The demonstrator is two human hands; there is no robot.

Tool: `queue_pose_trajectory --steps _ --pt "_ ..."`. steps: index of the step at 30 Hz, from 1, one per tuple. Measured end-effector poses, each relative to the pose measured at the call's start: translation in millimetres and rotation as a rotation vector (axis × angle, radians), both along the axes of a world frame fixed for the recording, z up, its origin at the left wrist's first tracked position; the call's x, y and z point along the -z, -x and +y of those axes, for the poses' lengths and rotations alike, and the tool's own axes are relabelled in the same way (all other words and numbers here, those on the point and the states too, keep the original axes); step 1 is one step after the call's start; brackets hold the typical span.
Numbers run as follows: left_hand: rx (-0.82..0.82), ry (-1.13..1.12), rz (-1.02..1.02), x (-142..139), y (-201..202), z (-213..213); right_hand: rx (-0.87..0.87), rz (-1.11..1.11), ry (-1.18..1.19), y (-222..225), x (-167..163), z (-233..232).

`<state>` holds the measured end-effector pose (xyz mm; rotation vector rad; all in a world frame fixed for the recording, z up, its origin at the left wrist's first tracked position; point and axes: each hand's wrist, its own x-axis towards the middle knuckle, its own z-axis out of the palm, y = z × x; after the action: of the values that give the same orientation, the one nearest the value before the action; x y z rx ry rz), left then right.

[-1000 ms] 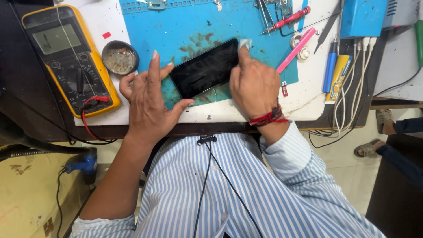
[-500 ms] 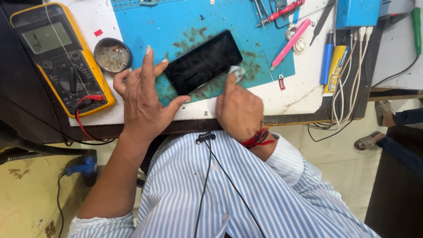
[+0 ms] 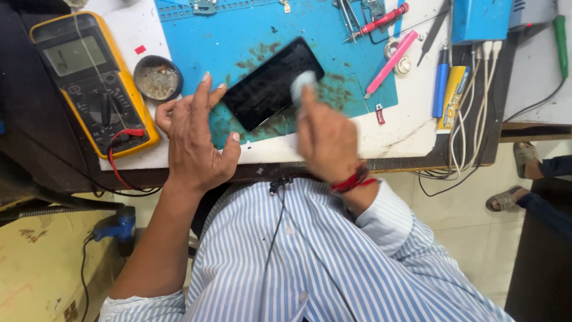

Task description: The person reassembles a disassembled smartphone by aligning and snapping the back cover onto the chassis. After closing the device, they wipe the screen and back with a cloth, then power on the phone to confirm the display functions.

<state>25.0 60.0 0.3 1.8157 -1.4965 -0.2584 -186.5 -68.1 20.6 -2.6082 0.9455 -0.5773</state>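
Lying flat on the blue work mat (image 3: 250, 36), screen up and set on a diagonal, the black phone (image 3: 271, 83) sits at the centre of the bench, between the person's two hands; the mat seems there to cushion the glass and keep it from sliding.

Left hand (image 3: 193, 140): at 8 o'clock of the phone; fingers spread, tips at the phone's lower-left edge, apparently steadying it.

Right hand (image 3: 325, 140): at 5 o'clock of the phone; fingertips gathered, pinching a small pale wad (image 3: 302, 83) that rests on the glass near its right end; blurred, so the exact grip cannot be told; a red thread band at the wrist.

Surroundings, by clock face from the phone:
- 9 o'clock: round dark dish (image 3: 157, 77) of pale scraps, just beside the left hand; beyond it a yellow-cased multimeter (image 3: 89, 77) with grey screen, red lead looping off its lower end.
- 10 o'clock: small red square sticker (image 3: 140, 49) on the white board.
- 1 o'clock: red-handled screwdriver (image 3: 384, 18); pink stick tool (image 3: 391, 62) laid slantwise.
- 3 o'clock: small red-and-white tag (image 3: 379, 114); blue pen-shaped tool (image 3: 441, 80); yellow flat packet (image 3: 454, 98) with dark print; white cables (image 3: 476, 101) trailing over the edge.
- 2 o'clock: blue box (image 3: 479, 18).
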Motion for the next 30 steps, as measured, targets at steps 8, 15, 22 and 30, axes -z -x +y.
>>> queue_pose_trajectory --steps 8,15,22,30 --pt "0.007 0.014 0.038 3.5 -1.8 0.6 -0.229 0.355 -0.19 -24.5 7.8 21.1" --pt "-0.024 0.031 0.047 4.2 -0.2 -0.5 -0.179 -0.078 -0.018 0.3 15.7 -6.6" --pt "-0.026 0.034 0.045 5.6 0.1 -1.3 -0.208 0.282 -0.098 -26.0 10.2 1.0" --pt "-0.098 0.082 0.096 6.5 0.5 3.7 -0.035 0.194 0.034 -20.2 -4.4 -29.9"
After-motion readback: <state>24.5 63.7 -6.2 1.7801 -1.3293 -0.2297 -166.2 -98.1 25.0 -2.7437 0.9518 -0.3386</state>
